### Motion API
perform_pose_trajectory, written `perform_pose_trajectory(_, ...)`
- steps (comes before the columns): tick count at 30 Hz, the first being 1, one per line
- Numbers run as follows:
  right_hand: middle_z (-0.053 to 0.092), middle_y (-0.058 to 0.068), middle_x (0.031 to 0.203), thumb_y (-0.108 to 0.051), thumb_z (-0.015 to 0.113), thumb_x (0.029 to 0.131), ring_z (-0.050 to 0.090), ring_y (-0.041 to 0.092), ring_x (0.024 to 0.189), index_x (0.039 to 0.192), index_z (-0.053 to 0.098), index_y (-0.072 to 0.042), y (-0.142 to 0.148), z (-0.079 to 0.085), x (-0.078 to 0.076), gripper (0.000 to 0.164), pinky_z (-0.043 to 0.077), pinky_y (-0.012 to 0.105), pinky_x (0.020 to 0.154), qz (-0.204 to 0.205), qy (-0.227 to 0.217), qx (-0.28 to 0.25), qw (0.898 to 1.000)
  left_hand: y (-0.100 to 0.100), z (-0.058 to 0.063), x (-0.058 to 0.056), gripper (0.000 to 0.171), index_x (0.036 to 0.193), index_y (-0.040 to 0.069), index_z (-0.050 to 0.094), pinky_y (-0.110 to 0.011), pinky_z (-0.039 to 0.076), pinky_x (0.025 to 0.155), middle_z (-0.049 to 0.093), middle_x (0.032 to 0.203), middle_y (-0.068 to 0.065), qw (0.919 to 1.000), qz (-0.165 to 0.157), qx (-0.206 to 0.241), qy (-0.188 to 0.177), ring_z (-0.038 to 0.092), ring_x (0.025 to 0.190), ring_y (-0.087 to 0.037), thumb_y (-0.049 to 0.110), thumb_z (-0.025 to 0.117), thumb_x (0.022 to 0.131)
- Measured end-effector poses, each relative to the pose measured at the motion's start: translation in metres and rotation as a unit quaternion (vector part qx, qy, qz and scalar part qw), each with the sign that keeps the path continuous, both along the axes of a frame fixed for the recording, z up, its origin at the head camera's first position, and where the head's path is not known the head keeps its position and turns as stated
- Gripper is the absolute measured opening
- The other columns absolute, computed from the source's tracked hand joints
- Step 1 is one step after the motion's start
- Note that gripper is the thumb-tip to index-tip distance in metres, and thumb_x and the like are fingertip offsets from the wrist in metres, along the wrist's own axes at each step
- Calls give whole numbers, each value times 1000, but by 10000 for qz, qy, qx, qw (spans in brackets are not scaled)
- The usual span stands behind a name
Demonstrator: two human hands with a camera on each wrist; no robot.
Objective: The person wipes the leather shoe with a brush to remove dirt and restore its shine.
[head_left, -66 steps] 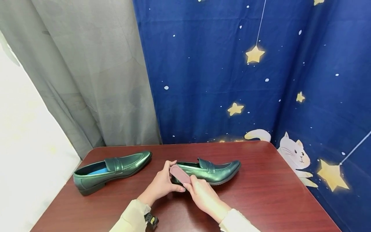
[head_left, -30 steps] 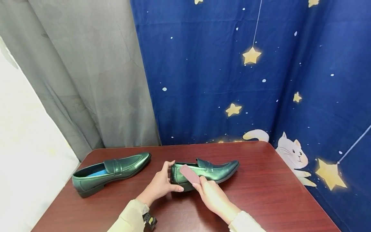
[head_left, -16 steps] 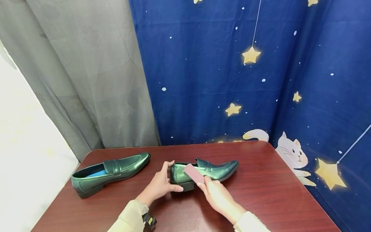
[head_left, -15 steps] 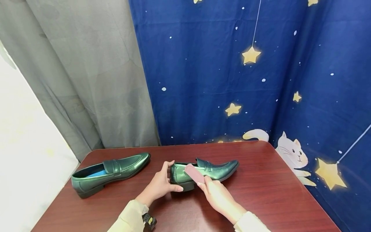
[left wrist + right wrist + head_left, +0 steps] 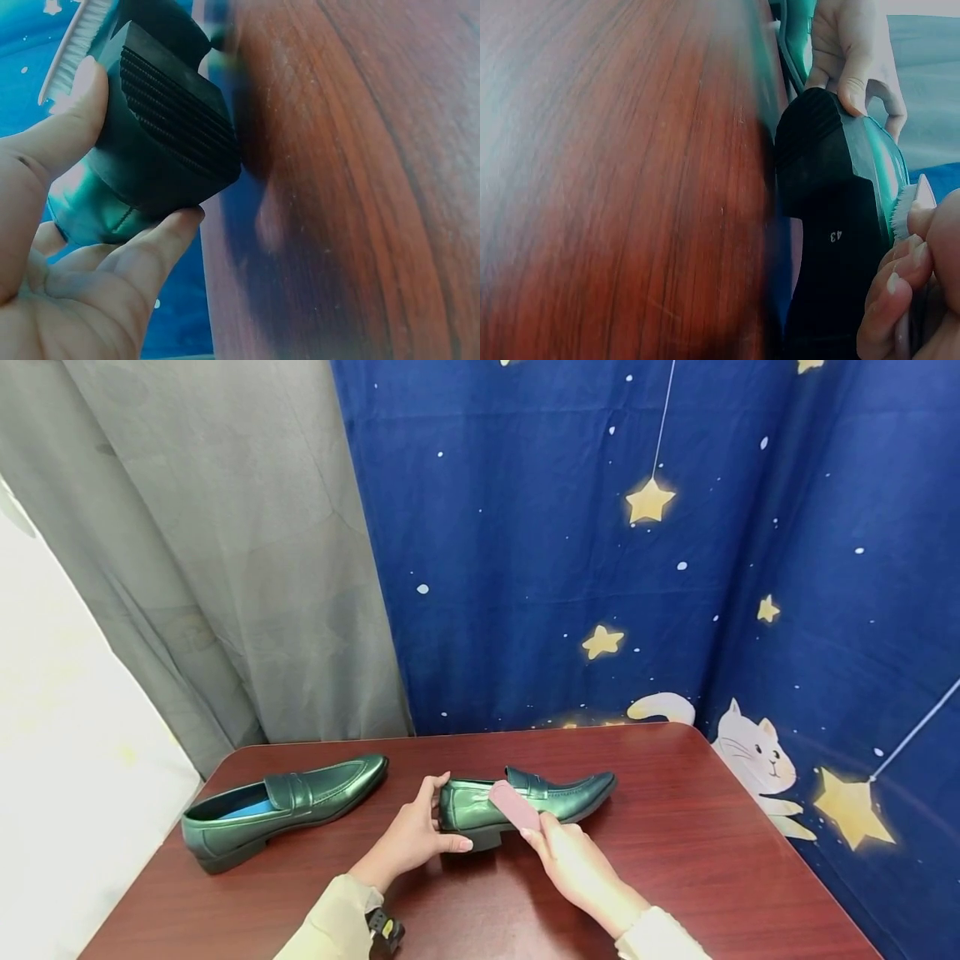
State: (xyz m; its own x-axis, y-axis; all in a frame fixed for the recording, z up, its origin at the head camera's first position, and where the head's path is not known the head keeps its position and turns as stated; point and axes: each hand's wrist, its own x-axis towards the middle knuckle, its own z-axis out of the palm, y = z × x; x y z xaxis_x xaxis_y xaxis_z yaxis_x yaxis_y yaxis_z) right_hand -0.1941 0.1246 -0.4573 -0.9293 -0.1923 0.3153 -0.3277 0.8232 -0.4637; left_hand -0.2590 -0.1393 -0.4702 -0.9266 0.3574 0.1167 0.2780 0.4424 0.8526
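A green metallic loafer (image 5: 468, 810) lies tilted on the table, toe to the right, part of its black sole (image 5: 829, 225) facing the right wrist camera. My left hand (image 5: 412, 837) grips it round the heel, thumb low on the near side and fingers behind. A pink-backed brush (image 5: 514, 806) is in my right hand (image 5: 581, 867); its white bristles (image 5: 901, 212) touch the loafer's near side, between heel and strap. In the left wrist view the ridged heel (image 5: 176, 112) hides part of the shoe. The brush's handle is mostly covered by my right fingers.
The matching green loafer (image 5: 322, 793), with a blue insole, stands at the table's left. Beneath both shoes is a reddish-brown wooden table (image 5: 712, 860). Grey curtain (image 5: 300, 568) and blue starry curtain (image 5: 525, 568) hang behind the table's far edge.
My right hand has drawn the brush rightward along the loafer's side, away from the heel towards the toe. My left hand keeps its grip on the heel.
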Motion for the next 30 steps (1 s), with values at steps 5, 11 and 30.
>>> perform_pose_trajectory(5,42,-6,58,-34,58,102,47,12,53,86,51,-14,6,0,-1,26,37,30,49,-80,-104,24,9999,2,1,-2,109,155,11,28,-38,59,90,55,145,-21,10000,45,85,21,72,108,-26,19,95,69)
perform_pose_trajectory(11,43,-5,57,-36,59,102,49,12,54,86,50,-16,13,-1,-1,27,38,31,51,-152,-156,11,9998,5,1,-6,107,154,13,31,-38,58,91,55,146,-18,9999,59,152,4,71,110,-25,15,95,68)
perform_pose_trajectory(30,39,-7,59,-36,59,102,44,11,56,85,50,-18,32,1,-1,26,35,29,52,-300,-350,-18,9989,3,2,-9,109,156,13,26,-42,57,95,56,145,-22,9997,48,171,-175,69,115,-31,14,93,70)
